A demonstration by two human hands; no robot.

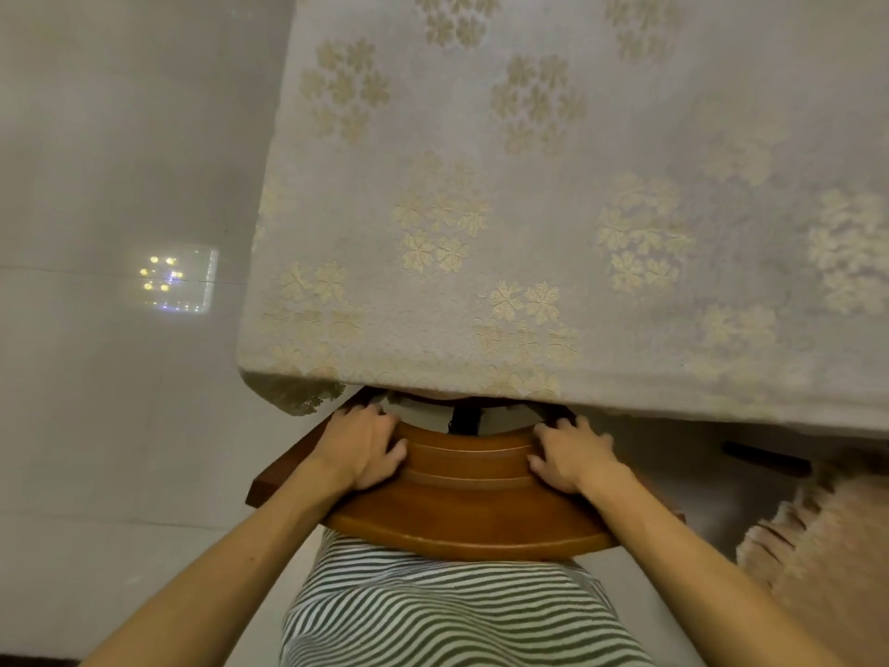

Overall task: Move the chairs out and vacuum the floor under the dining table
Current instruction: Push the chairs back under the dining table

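Both hands clamped on curved top rail of brown wooden chair (469, 493), one at each end. Left hand (358, 447) palm-down over left end of rail, fingers curled over far edge, thumb lying along near face. Right hand (572, 454) mirrored on right end, same grip. Chair directly between and below hands, backrest against striped grey-white shirt (452, 613); seat mostly hidden, tucked under near edge of dining table just beyond fingertips. Dining table draped in cream lace tablecloth with gold flower pattern (553, 209), filling area ahead of and to right of hands; cloth corner hanging just ahead of left hand. Pale glossy tiled floor (110, 377) out to left of left hand, with bright light reflection (175, 276) on it. Fuzzy beige fabric item (827, 556) to right of right hand, identity unclear.
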